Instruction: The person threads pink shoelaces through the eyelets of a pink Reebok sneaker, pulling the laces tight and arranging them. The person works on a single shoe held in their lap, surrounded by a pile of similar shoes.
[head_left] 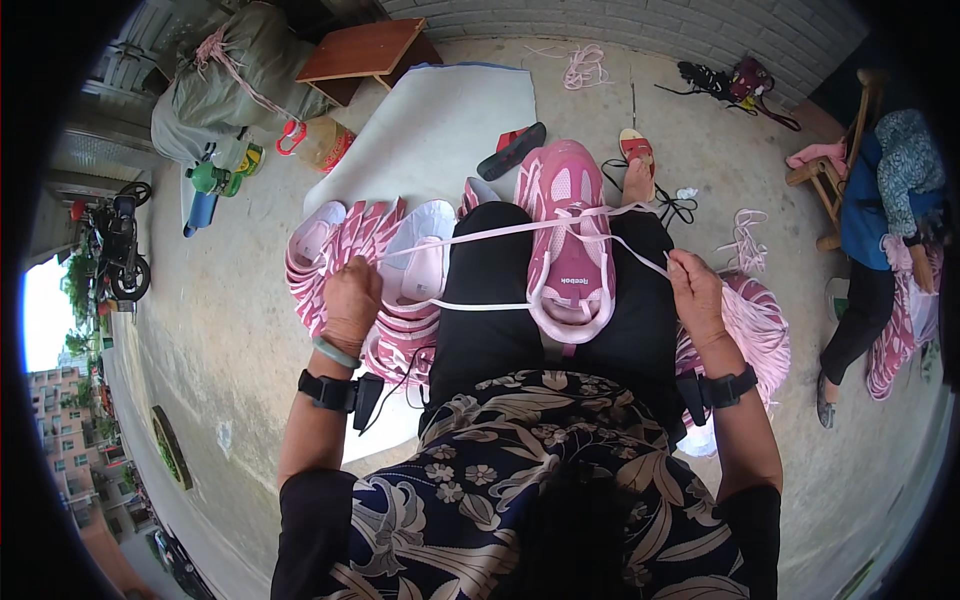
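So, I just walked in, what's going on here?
A seated person has a pink shoe resting on their lap, toe pointing away from them. The left hand holds a pale lace drawn out straight to the left, across the top of the shoe, while the right hand holds a lace strand out to the right. Striped pink shoe pieces are stacked beside the left leg. At the far right is another person.
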